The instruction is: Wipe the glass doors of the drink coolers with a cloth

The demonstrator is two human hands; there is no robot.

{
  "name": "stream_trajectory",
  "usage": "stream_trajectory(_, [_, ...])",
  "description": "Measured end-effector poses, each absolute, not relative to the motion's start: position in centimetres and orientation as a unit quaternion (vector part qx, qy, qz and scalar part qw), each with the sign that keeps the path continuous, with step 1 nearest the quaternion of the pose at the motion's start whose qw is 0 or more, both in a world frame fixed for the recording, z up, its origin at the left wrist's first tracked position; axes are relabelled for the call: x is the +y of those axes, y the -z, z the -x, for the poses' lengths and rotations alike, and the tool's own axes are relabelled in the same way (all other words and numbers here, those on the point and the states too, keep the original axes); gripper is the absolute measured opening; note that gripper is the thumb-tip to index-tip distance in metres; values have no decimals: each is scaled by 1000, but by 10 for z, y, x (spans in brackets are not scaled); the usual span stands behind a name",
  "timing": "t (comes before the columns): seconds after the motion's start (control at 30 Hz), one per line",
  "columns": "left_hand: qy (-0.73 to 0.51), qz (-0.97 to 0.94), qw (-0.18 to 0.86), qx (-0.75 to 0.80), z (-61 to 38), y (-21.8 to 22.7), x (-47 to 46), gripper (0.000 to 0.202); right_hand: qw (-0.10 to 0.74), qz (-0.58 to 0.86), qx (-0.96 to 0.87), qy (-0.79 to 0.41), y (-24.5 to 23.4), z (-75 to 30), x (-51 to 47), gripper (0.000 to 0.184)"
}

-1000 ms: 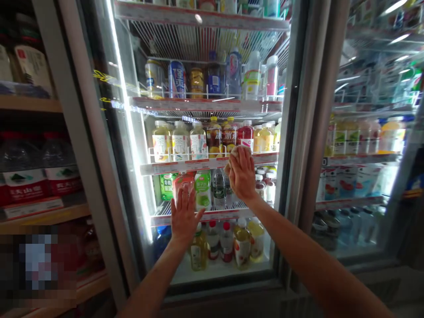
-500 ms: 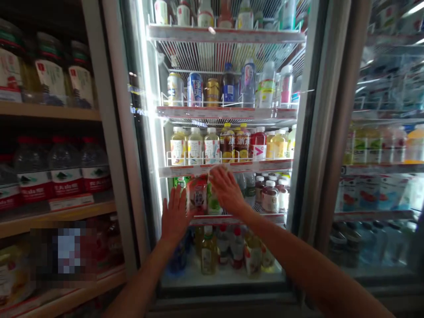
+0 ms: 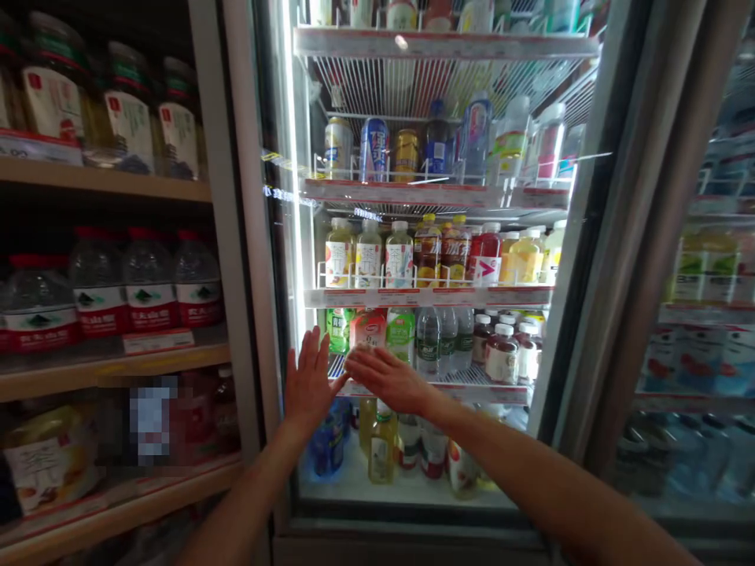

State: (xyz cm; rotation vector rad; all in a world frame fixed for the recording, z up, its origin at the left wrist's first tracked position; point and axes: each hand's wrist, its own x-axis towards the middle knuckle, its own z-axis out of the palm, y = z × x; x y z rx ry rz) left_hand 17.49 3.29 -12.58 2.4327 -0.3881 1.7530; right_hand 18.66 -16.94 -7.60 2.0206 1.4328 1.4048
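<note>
My left hand is raised with fingers upright and spread, palm towards the glass door near its left side. Nothing shows in it. My right hand reaches in from the right, palm towards the same glass, fingers stretched out and pointing left. Its fingertips are close to my left thumb. Whatever may be under the right palm is hidden. Beyond the hands, on a shelf, are a red drink pack, a green pack and several clear bottles.
Lit cooler shelves hold several drinks, including tea bottles and a blue can. A metal door frame stands on the right. To the left, wooden shelves carry red-capped water bottles.
My right hand has moved down and left across the glass, towards my left hand. A whitish patch at its fingertips no longer shows. The view has shifted left.
</note>
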Motion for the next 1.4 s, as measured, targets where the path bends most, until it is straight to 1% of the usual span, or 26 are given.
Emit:
stream_trajectory(0.07, [-576, -807, 65, -115, -174, 125, 39, 80, 135, -704, 480, -506, 68, -189, -165, 42])
stream_trajectory(0.13, [-567, -814, 73, -102, -174, 124, 45, 83, 83, -728, 411, -543, 51, -193, -160, 43])
stream_trajectory(0.2, [-557, -821, 74, -96, -174, 124, 50, 83, 40, -746, 368, -553, 40, -196, -155, 45])
stream_trajectory(0.27, [-555, -823, 69, -97, -174, 125, 55, 82, 49, -745, 406, -526, 46, -195, -150, 46])
stream_trajectory(0.37, [-559, -821, 61, -96, -175, 128, 63, 82, 115, -715, 514, -460, 69, -191, -145, 44])
stream_trajectory(0.43, [-559, -822, 58, -94, -175, 129, 68, 81, 132, -705, 532, -450, 72, -190, -142, 43])
stream_trajectory(0.57, [-554, -826, 59, -85, -175, 132, 77, 81, 86, -724, 437, -526, 52, -194, -134, 42])
stream_trajectory(0.63, [-550, -829, 57, -82, -175, 133, 80, 81, 80, -719, 429, -541, 55, -194, -132, 40])
stream_trajectory(0.73, [-539, -838, 53, -74, -172, 136, 85, 77, 107, -691, 508, -502, 74, -192, -128, 37])
stream_trajectory(0.8, [-526, -846, 51, -68, -169, 139, 90, 68, 111, -679, 540, -484, 77, -193, -121, 37])
stream_trajectory(0.9, [-519, -851, 61, -61, -164, 148, 98, 59, 61, -710, 483, -509, 57, -199, -101, 40])
stream_trajectory(1.0, [-520, -848, 88, -43, -160, 157, 107, 60, 8, -743, 428, -515, 43, -201, -82, 44])
stream_trajectory(1.07, [-515, -850, 108, -22, -158, 160, 112, 62, 24, -735, 469, -489, 53, -200, -73, 44])
stream_trajectory(1.13, [-512, -850, 126, -7, -156, 159, 116, 63, 59, -709, 535, -455, 66, -198, -66, 42])
stream_trajectory(1.2, [-515, -846, 140, -5, -155, 154, 117, 64, 74, -695, 562, -442, 66, -198, -58, 41])
stream_trajectory(1.33, [-531, -831, 164, -4, -154, 141, 116, 63, 23, -727, 483, -487, 40, -201, -41, 42])
stream_trajectory(1.4, [-543, -821, 176, -4, -154, 137, 114, 61, 15, -728, 480, -490, 41, -201, -37, 41])
